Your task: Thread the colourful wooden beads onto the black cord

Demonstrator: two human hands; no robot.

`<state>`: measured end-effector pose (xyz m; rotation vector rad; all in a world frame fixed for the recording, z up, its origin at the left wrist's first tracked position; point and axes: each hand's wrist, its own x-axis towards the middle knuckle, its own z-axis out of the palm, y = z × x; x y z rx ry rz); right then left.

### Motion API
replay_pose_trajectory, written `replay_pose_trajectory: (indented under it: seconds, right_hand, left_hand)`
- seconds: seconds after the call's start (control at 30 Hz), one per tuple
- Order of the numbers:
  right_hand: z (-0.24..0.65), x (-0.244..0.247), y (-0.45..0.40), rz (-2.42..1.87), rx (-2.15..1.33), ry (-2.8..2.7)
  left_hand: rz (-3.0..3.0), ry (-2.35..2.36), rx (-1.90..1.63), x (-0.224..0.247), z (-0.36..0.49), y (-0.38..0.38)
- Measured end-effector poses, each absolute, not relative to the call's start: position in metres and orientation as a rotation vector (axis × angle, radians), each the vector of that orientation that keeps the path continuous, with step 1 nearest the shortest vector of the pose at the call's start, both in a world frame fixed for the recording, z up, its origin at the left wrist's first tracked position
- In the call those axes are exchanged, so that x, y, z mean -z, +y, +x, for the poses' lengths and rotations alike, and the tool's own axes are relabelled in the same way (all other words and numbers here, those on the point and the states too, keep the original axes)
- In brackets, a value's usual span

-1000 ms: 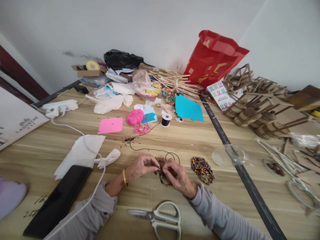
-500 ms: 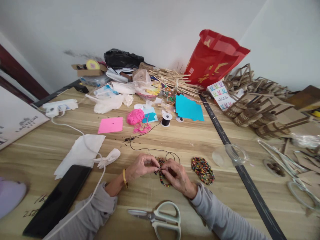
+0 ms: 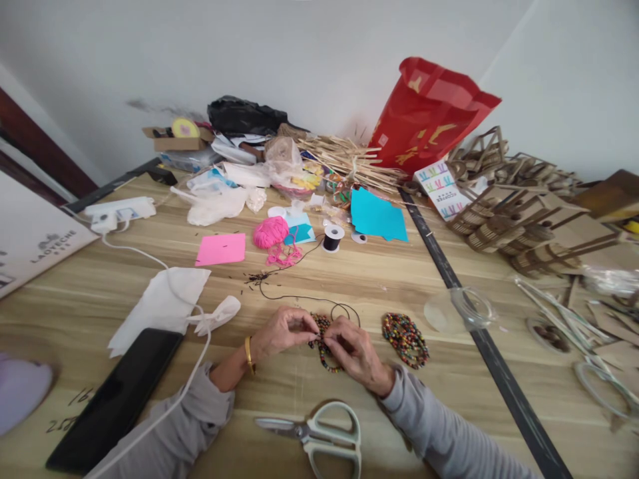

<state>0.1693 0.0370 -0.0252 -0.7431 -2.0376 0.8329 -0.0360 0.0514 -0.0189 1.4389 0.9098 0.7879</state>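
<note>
My left hand (image 3: 288, 330) and my right hand (image 3: 357, 351) meet fingertip to fingertip, both pinched over a multicoloured bead string (image 3: 327, 362). The pinched spot is small; a bit of dark cord seems to be between the fingers, though its ends are hidden. Black cord (image 3: 299, 297) runs in loops from behind my right hand across the table to a white spool (image 3: 333, 237) wound with black. To the right lies a second coil of beads (image 3: 405, 340). Open-handled scissors (image 3: 319, 436) rest close to me, below both hands.
On the left are a black tablet-like slab (image 3: 117, 399), white paper (image 3: 154, 309) and a white cable (image 3: 194, 372). Pink yarn (image 3: 271, 232) and pink paper (image 3: 220, 249) lie further back. Wooden craft pieces (image 3: 529, 226) crowd the right, beside a clear round lid (image 3: 459, 309).
Both hands keep nearly the same pinch over the beads. My right fingers have shifted only very slightly. Everything else stays where it was.
</note>
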Motion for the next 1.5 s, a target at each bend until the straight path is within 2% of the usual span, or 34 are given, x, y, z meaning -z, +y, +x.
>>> replay_pose_trajectory:
  seconds: [1.5]
  right_hand:
    - [0.1687,0.0250,0.0372,-0.747,-0.825,-2.036]
  left_hand:
    - [1.433,0.908,-0.768,0.0169,-0.0344,0.0510]
